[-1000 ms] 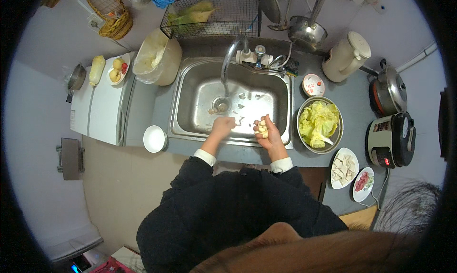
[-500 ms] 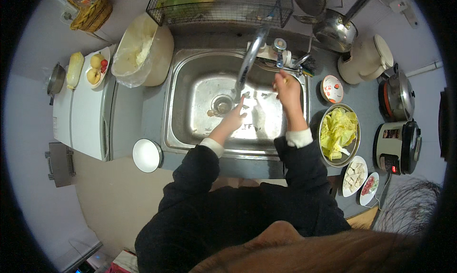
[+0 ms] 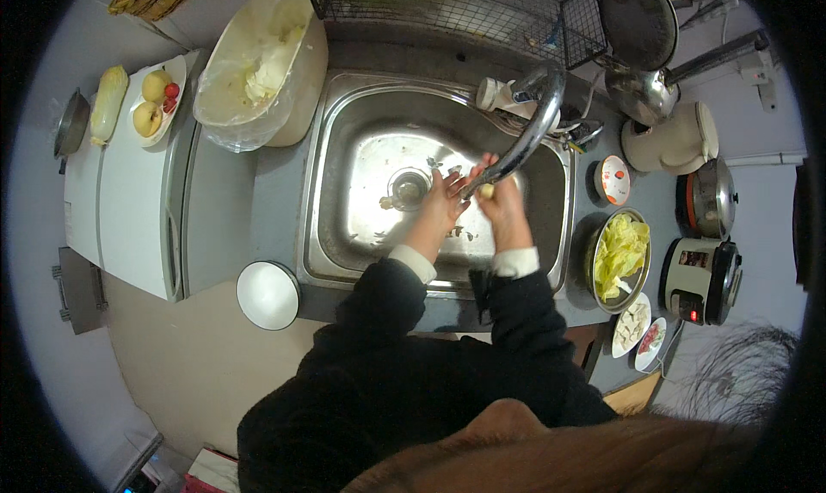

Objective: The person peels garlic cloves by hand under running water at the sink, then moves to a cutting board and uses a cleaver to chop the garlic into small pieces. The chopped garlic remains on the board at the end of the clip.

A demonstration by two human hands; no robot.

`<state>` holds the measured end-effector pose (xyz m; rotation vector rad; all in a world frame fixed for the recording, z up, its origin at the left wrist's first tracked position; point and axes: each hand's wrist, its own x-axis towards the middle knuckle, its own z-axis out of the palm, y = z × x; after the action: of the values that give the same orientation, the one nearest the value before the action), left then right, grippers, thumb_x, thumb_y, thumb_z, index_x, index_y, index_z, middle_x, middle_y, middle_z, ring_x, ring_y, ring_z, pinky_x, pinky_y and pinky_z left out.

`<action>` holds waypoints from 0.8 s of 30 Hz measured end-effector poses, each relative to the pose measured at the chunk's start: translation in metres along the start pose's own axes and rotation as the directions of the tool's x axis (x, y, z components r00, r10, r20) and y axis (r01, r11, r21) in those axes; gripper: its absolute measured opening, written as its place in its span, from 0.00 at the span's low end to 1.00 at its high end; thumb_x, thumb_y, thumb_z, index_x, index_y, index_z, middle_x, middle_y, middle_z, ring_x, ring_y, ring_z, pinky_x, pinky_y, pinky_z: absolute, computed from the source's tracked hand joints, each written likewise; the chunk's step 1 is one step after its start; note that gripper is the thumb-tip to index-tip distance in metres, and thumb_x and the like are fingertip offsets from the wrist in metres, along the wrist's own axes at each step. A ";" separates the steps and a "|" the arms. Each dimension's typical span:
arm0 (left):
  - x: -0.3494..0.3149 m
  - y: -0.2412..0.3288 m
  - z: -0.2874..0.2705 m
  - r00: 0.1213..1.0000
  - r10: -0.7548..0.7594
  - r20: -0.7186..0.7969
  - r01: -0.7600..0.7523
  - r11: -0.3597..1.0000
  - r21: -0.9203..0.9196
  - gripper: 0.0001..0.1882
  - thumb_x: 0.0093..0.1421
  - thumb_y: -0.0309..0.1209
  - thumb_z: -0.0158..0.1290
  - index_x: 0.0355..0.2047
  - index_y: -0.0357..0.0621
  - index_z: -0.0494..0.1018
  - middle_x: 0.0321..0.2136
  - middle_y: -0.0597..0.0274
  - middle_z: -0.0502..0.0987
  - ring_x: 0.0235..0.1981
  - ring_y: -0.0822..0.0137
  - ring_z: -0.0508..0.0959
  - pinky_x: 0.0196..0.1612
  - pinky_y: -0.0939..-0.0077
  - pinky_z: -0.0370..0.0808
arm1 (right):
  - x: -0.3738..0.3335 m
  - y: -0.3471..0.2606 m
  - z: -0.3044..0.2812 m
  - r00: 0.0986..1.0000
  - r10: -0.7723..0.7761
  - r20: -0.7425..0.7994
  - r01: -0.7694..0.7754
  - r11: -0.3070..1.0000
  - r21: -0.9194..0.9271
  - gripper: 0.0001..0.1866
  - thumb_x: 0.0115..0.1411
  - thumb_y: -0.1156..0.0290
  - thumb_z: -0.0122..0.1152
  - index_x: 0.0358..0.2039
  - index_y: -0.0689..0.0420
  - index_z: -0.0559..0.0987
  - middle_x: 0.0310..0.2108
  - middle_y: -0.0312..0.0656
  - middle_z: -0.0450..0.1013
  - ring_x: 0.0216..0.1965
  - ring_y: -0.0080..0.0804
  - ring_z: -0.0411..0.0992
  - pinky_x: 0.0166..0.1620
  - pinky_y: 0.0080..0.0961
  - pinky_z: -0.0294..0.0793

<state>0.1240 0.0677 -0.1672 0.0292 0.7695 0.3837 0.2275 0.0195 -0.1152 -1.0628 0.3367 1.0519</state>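
Observation:
Both hands are over the steel sink, close together under the tip of the curved tap. My left hand has its fingers stretched and apart beside the spout's end, with nothing visible in it. Just right of the spout, my right hand holds a small pale yellow piece against its curled fingers; its exact kind is too small to tell. The spout partly covers the right fingers. Dark scraps lie on the basin floor near the drain.
Right of the sink stand a small patterned bowl, a steel bowl of cabbage leaves, plates of cut food and a rice cooker. A white bowl sits at the front left edge. A lined bin stands back left.
My right hand has come down from near the tap handle to the spout, nearer my left hand. My left fingers have spread. The whole view has shifted and turned slightly.

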 end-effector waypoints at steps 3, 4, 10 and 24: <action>0.000 -0.003 0.003 0.977 0.089 -0.195 -0.041 0.971 0.237 0.28 0.62 0.53 0.37 0.55 0.50 0.61 0.45 0.58 0.68 0.43 0.62 0.70 0.42 0.67 0.69 | -0.014 0.046 -0.022 0.999 -0.028 -0.046 0.032 0.995 0.090 0.07 0.61 0.66 0.49 0.36 0.54 0.71 0.30 0.39 0.72 0.29 0.31 0.71 0.30 0.28 0.73; 0.000 -0.007 0.006 0.974 0.166 -0.155 -0.119 0.954 0.274 0.28 0.62 0.52 0.38 0.55 0.47 0.61 0.42 0.59 0.68 0.39 0.65 0.69 0.40 0.69 0.69 | -0.018 0.057 -0.024 0.995 -0.101 0.005 0.100 0.991 0.092 0.06 0.62 0.68 0.47 0.33 0.55 0.70 0.29 0.39 0.71 0.26 0.29 0.70 0.25 0.25 0.71; -0.009 -0.018 0.005 0.916 0.396 0.059 -0.225 0.387 0.894 0.29 0.61 0.54 0.38 0.54 0.47 0.64 0.42 0.52 0.71 0.41 0.57 0.70 0.46 0.66 0.65 | -0.015 0.069 -0.009 0.988 -0.120 0.092 0.132 0.982 -0.137 0.18 0.64 0.65 0.43 0.51 0.61 0.67 0.45 0.42 0.69 0.43 0.31 0.69 0.46 0.27 0.70; -0.018 0.004 0.008 0.949 0.315 -0.002 -0.234 0.709 0.665 0.28 0.64 0.40 0.38 0.62 0.47 0.48 0.47 0.44 0.69 0.48 0.54 0.70 0.46 0.70 0.68 | -0.029 0.082 0.005 1.000 0.023 -0.018 -0.026 0.985 -0.170 0.23 0.65 0.58 0.42 0.53 0.62 0.64 0.51 0.45 0.64 0.49 0.35 0.65 0.51 0.29 0.65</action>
<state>0.1167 0.0664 -0.1487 0.8136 0.9917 0.3810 0.1439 0.0149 -0.1378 -1.2234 0.2770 1.1091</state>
